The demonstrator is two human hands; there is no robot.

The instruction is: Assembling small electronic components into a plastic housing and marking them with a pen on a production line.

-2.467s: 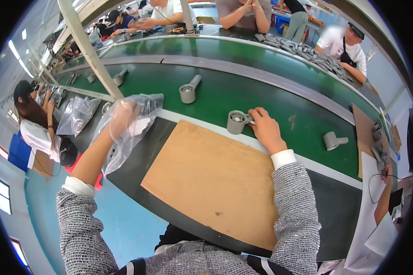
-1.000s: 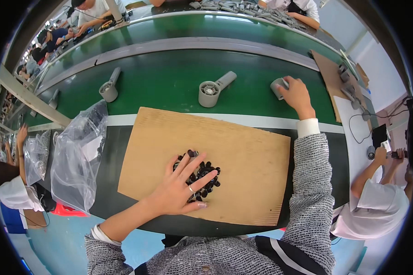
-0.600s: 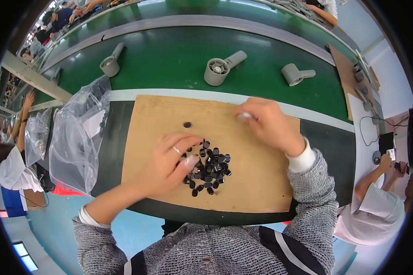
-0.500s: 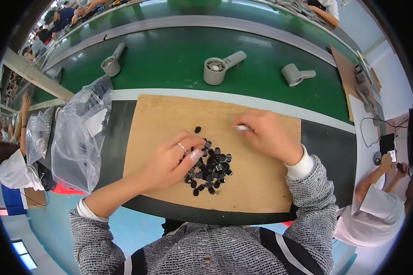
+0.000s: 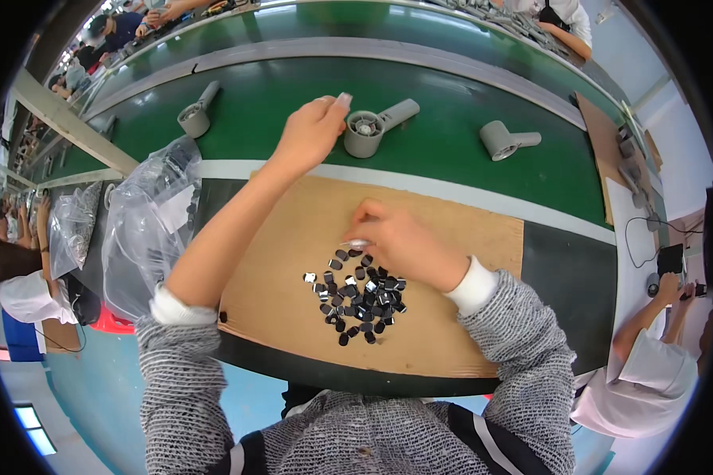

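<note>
My left hand (image 5: 313, 131) is stretched out over the green belt, fingers bunched at the left rim of a grey plastic housing (image 5: 363, 141) with a round barrel and a handle. Whether they grip the rim or hold something small is not visible. The thumb tip looks shiny. My right hand (image 5: 400, 241) is above the upper edge of a pile of small black pieces (image 5: 364, 301), fingers pinched together. Something shiny and silvery shows at its fingertips, too small to name. The pile lies on a brown cardboard sheet (image 5: 451, 332).
Two more grey housings, one left (image 5: 194, 120) and one right (image 5: 499, 142), lie on the green belt (image 5: 444, 87). A clear plastic bag (image 5: 146, 237) stands left of the cardboard. A single black piece (image 5: 223, 317) sits near its left edge. Other people work on both sides and across.
My left hand has gone from the black pieces up and away to the middle housing. My right hand has moved left, from beside the pile to its upper edge.
</note>
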